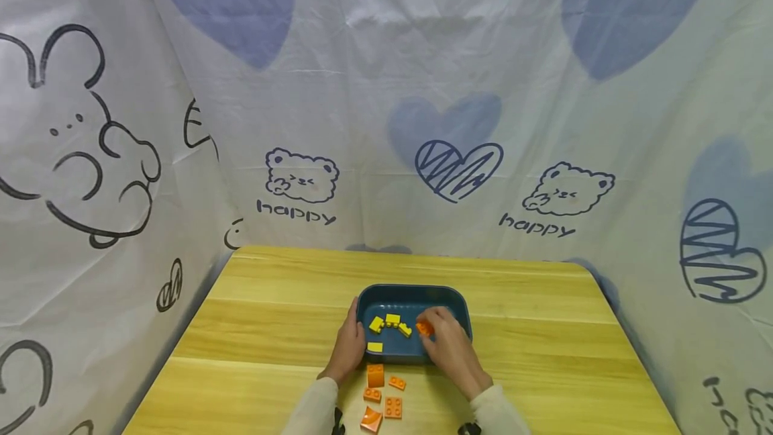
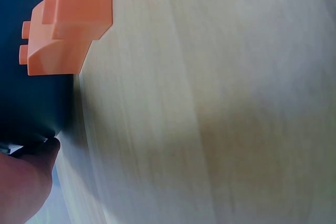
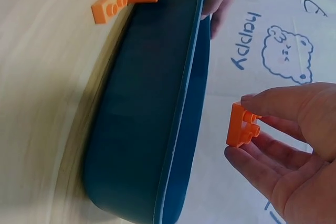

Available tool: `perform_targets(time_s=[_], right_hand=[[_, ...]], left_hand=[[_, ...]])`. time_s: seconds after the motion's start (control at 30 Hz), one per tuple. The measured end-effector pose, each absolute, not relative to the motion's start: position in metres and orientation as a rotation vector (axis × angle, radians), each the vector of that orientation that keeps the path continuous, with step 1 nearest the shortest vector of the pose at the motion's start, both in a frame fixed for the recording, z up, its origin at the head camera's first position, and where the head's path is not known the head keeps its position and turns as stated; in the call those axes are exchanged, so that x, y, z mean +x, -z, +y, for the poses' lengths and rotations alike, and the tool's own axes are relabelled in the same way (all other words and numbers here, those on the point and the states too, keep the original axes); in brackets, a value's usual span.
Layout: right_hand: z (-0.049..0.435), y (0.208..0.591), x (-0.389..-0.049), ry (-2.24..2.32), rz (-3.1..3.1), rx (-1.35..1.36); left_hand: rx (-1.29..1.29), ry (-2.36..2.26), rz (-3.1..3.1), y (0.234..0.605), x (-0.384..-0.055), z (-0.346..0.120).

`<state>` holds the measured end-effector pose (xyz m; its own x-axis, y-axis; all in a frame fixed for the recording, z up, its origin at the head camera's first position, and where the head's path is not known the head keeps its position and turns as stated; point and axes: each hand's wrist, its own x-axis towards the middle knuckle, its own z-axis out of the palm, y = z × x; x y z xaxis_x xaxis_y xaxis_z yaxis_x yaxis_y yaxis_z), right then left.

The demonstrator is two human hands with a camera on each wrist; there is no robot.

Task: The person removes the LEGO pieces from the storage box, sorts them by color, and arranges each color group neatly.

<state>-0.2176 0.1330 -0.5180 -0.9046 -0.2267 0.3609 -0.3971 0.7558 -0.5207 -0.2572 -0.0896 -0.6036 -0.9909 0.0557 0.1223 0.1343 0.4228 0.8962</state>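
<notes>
A dark teal rectangular bin (image 1: 398,358) stands on the table. My left hand (image 1: 349,344) grips its left side, thumb at the near corner. Between the thumb and fingers of my right hand (image 3: 294,150) is an orange building block (image 3: 240,125) with studs on one face, held above the bin's right part. Several yellow blocks (image 1: 392,320) lie inside the bin toward its left. In front of the bin are several orange blocks (image 1: 393,407), among them a tall one (image 1: 375,375) close to the near wall and a curved one (image 1: 371,419).
The wooden table (image 1: 543,327) extends to both sides of the bin. Behind it and at the sides hangs a white curtain (image 1: 374,207) printed with hearts and bears.
</notes>
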Motion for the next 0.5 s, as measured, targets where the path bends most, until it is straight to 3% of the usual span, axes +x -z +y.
perform_targets(time_s=[0.5], right_hand=[[0.121,0.521,-0.186,-0.892,-2.683,0.616]], left_hand=[[-0.182,1.630,-2.575,0.605,-0.259,-0.090]])
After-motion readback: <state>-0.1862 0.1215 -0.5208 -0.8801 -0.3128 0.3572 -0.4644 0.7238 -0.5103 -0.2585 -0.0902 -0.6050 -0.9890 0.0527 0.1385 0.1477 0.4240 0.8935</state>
